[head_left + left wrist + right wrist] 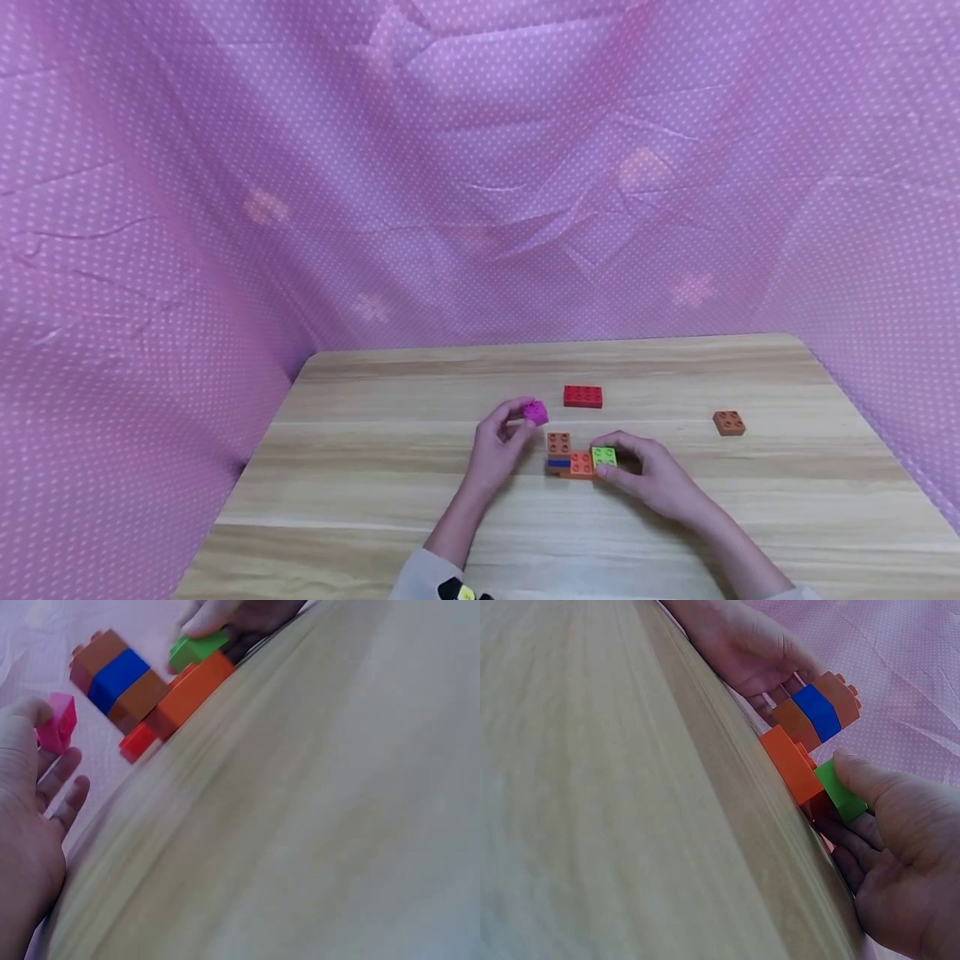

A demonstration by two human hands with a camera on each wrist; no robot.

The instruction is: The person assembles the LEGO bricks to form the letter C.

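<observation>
My left hand pinches a small magenta toy building brick between thumb and fingers, held up to the left of a small brick build. The build has a long orange brick low down. At its left end rises a stack with a blue brick between two brown ones, the upper brown brick showing its studs. With thumb and fingers my right hand grips a bright green brick at the build's right end, where it sits on the orange brick. The fingers hide part of that end.
A red eight-stud brick lies behind the build on the wooden table. Farther right lies a loose brown four-stud brick. Pink dotted cloth hangs behind the table and along both sides.
</observation>
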